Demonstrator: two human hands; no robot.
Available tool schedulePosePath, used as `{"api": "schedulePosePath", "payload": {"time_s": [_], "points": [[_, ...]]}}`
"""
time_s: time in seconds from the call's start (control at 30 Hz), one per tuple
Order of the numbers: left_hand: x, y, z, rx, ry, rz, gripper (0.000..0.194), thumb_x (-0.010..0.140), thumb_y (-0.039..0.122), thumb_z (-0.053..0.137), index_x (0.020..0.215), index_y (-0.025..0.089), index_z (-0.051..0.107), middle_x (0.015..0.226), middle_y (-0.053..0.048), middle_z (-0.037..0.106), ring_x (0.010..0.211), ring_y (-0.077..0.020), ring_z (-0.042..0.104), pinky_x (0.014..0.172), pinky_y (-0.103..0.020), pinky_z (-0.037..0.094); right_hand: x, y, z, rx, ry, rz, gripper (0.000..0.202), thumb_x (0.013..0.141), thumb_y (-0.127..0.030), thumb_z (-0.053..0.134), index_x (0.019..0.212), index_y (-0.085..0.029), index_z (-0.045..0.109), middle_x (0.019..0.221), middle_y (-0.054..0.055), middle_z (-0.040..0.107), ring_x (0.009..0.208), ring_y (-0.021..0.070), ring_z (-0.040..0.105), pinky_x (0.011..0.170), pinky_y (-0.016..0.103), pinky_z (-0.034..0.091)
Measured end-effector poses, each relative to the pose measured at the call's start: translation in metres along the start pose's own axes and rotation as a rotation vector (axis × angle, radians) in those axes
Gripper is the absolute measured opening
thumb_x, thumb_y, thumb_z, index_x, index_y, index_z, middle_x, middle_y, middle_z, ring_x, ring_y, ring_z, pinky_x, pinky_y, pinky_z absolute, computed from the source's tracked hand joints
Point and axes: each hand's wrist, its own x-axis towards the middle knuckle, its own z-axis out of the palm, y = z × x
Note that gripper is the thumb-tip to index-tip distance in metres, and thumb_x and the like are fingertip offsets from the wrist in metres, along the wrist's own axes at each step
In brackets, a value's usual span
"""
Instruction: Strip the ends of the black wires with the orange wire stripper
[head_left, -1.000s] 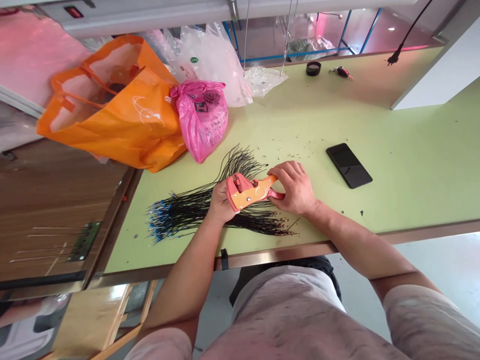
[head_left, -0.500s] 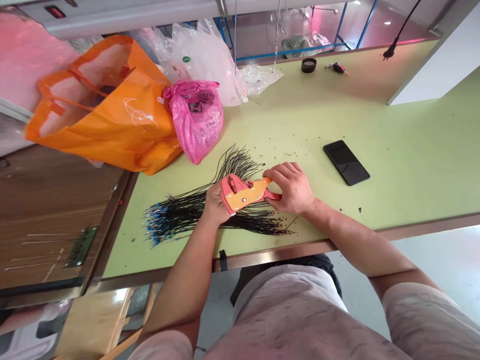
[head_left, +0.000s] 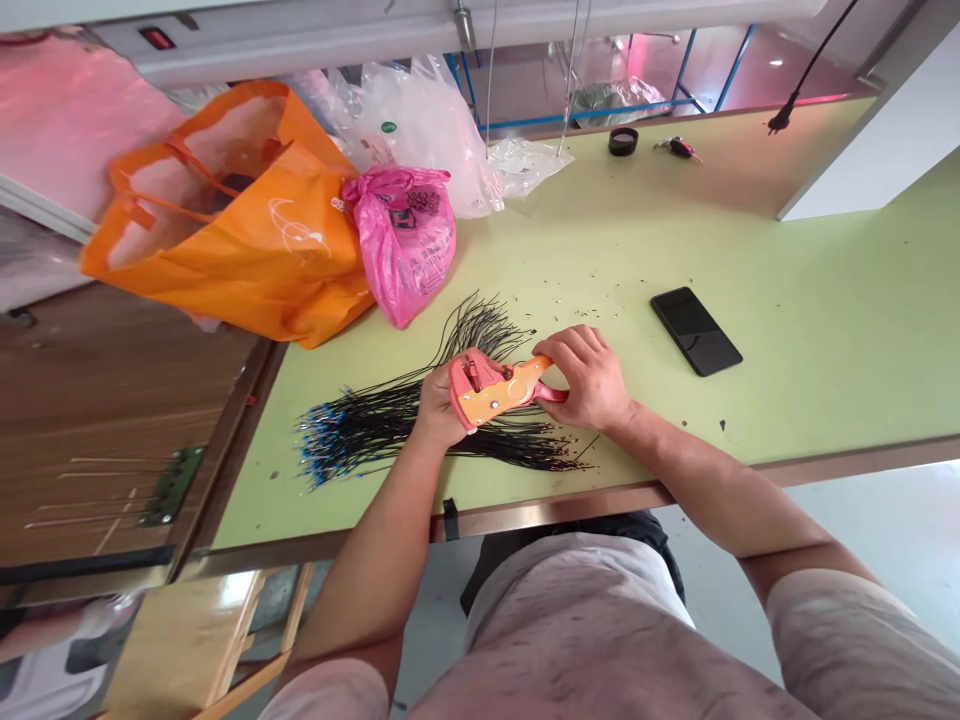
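Note:
An orange and red hand tool [head_left: 495, 398] is held above the bench between both hands. My right hand [head_left: 587, 378] is wrapped round its handles. My left hand [head_left: 441, 405] is closed at the tool's wide red head; its fingers are mostly hidden, so what they grip cannot be made out. Beneath lies a spread of black wires [head_left: 390, 425] with blue and silvery ends on the left and copper-coloured ends on the right. A second bunch of thin black wires [head_left: 480, 325] fans out just beyond the tool.
On the green bench [head_left: 825, 330] rests a black phone [head_left: 696, 331] at the right. An orange bag [head_left: 255, 250], a pink bag [head_left: 409, 245] and clear plastic bags [head_left: 427, 130] stand at the back left. A black ring [head_left: 622, 141] and a small red-black item [head_left: 680, 149] lie farther back.
The view has shifted slightly, so the bags and bench edge appear a little farther right and lower. Both hands keep nearly the same pose on the tool.

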Motion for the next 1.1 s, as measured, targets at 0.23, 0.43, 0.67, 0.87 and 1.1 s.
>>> {"api": "schedulePosePath", "payload": {"time_s": [0.23,0.43,0.67,0.87,1.1], "points": [[0.002,0.002,0.0,-0.012,0.044,-0.127,0.028,0.079,0.045,0.086,0.074,0.02,0.075,0.08,-0.011,0.079,0.079,-0.0325,0.08,0.074,-0.048,0.069,-0.001,0.002,0.001,0.02,-0.057,0.027,0.033,0.1,-0.04,0.063,0.127,-0.021,0.067,0.115,0.012,0.075,0.106,0.03,0.063,0.093,0.046,0.048],[0.001,0.006,0.002,-0.025,0.088,-0.136,0.022,0.08,0.037,0.083,0.071,0.019,0.073,0.079,-0.01,0.077,0.081,-0.0325,0.081,0.076,-0.047,0.071,0.0,0.001,0.001,0.052,-0.053,0.039,0.035,0.096,-0.04,0.066,0.125,-0.021,0.069,0.114,0.012,0.076,0.104,0.0296,0.064,0.092,0.046,0.049],[-0.001,0.011,0.005,-0.074,0.093,-0.202,0.02,0.079,0.026,0.083,0.066,0.02,0.069,0.074,-0.005,0.071,0.084,-0.0308,0.081,0.081,-0.046,0.07,0.001,-0.001,-0.003,0.113,-0.106,0.071,0.041,0.09,-0.043,0.068,0.124,-0.019,0.071,0.111,0.012,0.078,0.099,0.0297,0.066,0.091,0.046,0.049],[-0.002,0.01,0.002,-0.088,0.029,-0.14,0.026,0.075,0.032,0.09,0.064,0.019,0.072,0.076,-0.006,0.075,0.084,-0.0316,0.083,0.08,-0.046,0.071,0.002,0.0,-0.005,0.082,-0.11,0.027,0.034,0.093,-0.043,0.067,0.117,-0.02,0.072,0.102,0.008,0.08,0.09,0.0256,0.065,0.088,0.043,0.046],[-0.003,0.005,-0.004,0.026,-0.038,0.003,0.034,0.061,0.041,0.103,0.072,0.022,0.078,0.079,-0.006,0.081,0.081,-0.0311,0.082,0.064,-0.041,0.068,-0.002,0.003,0.001,-0.014,-0.15,0.037,0.029,0.103,-0.047,0.06,0.086,-0.024,0.067,0.068,0.0,0.064,0.065,0.0186,0.053,0.077,0.039,0.041]]}}
